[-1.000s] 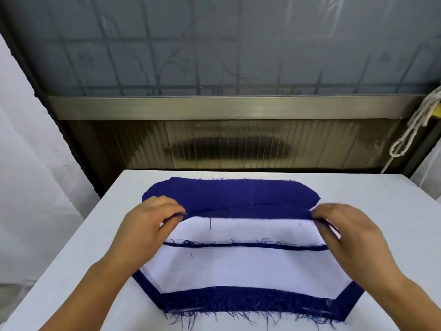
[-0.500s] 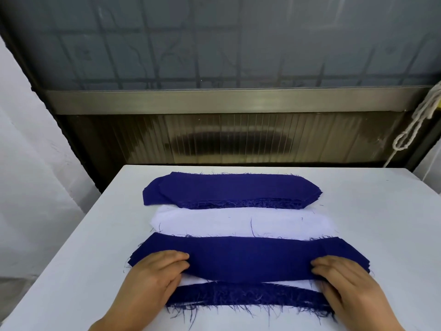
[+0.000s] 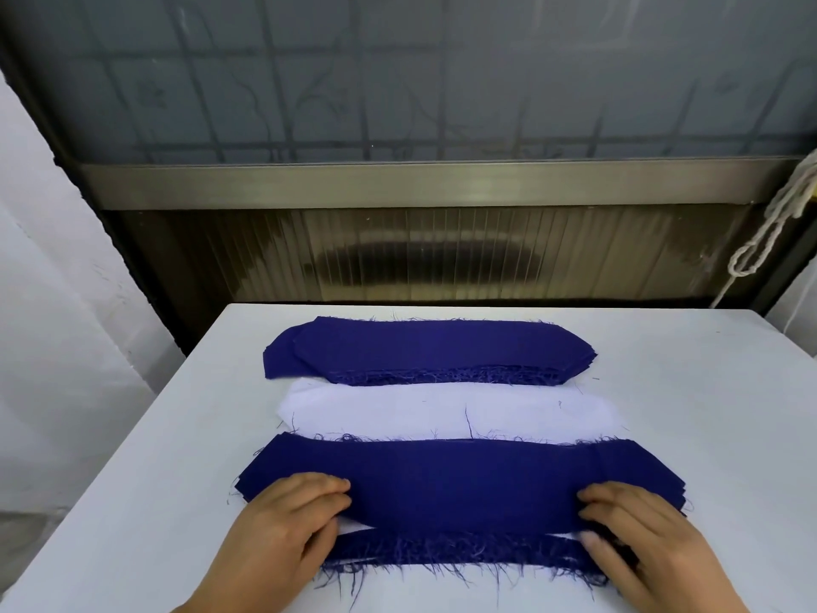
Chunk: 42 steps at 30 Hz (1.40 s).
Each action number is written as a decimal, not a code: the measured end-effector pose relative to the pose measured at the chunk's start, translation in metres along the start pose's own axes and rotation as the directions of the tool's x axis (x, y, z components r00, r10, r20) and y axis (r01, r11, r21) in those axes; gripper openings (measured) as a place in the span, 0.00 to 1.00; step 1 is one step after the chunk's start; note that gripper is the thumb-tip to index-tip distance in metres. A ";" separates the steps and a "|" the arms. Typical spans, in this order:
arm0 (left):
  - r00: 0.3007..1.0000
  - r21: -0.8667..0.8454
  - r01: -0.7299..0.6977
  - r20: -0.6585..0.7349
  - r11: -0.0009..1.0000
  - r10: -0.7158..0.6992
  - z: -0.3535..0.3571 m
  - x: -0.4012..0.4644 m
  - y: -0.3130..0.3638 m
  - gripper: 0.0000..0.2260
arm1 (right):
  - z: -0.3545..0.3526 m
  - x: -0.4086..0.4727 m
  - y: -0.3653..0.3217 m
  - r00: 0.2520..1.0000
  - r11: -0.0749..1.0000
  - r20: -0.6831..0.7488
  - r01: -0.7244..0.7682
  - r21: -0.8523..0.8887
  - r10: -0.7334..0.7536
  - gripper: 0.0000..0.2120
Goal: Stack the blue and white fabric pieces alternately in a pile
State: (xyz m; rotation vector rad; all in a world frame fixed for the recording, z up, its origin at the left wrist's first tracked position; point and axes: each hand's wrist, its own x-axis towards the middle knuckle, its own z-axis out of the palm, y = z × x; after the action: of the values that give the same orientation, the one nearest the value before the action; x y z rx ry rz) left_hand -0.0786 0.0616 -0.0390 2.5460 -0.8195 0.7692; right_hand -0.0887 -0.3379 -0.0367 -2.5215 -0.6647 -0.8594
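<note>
On pile (image 3: 464,550), both hands press top blue piece (image 3: 464,475).

White table (image 3: 707,391) under blue stack (image 3: 429,349), white pieces (image 3: 442,411)
</note>
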 end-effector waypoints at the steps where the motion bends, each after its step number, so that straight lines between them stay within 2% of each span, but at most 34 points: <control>1: 1.000 -0.008 0.009 0.000 1.000 -0.009 0.000 -0.001 0.001 0.20 | -0.001 0.000 -0.001 1.000 1.000 0.003 -0.018 0.016 0.018 0.23; 7: 0.997 -0.005 0.038 -0.063 0.999 -0.038 -0.003 -0.006 -0.001 0.20 | -0.002 0.001 0.005 0.996 0.997 -0.035 -0.079 0.013 0.079 0.25; 11: 0.990 0.027 0.128 -0.065 0.991 -0.126 -0.008 -0.005 -0.007 0.20 | -0.007 0.007 0.006 0.991 0.989 -0.009 -0.135 -0.056 0.135 0.26; 15: 0.961 0.145 0.263 0.045 0.954 -0.272 -0.018 0.010 -0.008 0.19 | -0.022 0.022 0.006 0.951 0.958 0.167 -0.232 -0.171 0.260 0.12; 17: 0.924 0.236 0.314 0.147 0.920 -0.353 -0.021 0.028 -0.008 0.19 | -0.025 0.034 0.004 0.897 0.934 0.275 -0.298 -0.199 0.345 0.13; 19: 0.894 0.265 0.338 0.208 0.903 -0.396 -0.016 0.051 -0.004 0.19 | -0.020 0.047 -0.003 0.881 0.932 0.309 -0.320 -0.173 0.360 0.12; 24: 0.934 0.113 0.282 0.193 0.953 -0.299 0.024 0.109 0.027 0.12 | 0.020 0.084 -0.029 0.878 0.964 0.398 -0.253 -0.081 0.264 0.11; 27: 0.935 0.071 0.279 0.208 0.958 -0.288 0.051 0.120 0.032 0.13 | 0.043 0.093 -0.030 0.866 0.960 0.414 -0.270 -0.081 0.278 0.11; 30: 0.919 0.066 0.312 0.234 0.948 -0.319 0.063 0.110 0.025 0.12 | 0.051 0.086 -0.019 0.860 0.943 0.391 -0.317 -0.098 0.329 0.11; 34: 0.904 0.027 0.371 0.220 0.928 -0.368 0.062 0.094 0.009 0.07 | 0.044 0.071 0.003 0.860 0.928 0.349 -0.347 -0.135 0.373 0.12; 42: 0.850 0.014 0.490 0.215 0.871 -0.482 0.056 0.085 -0.013 0.04 | 0.035 0.071 0.025 0.801 0.889 0.386 -0.403 -0.217 0.458 0.11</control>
State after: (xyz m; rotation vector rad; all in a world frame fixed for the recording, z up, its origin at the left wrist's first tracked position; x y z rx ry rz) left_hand 0.0093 0.0086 -0.0348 2.6552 -0.2080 0.3160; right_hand -0.0093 -0.3187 -0.0216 -2.8357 -0.1264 -0.1831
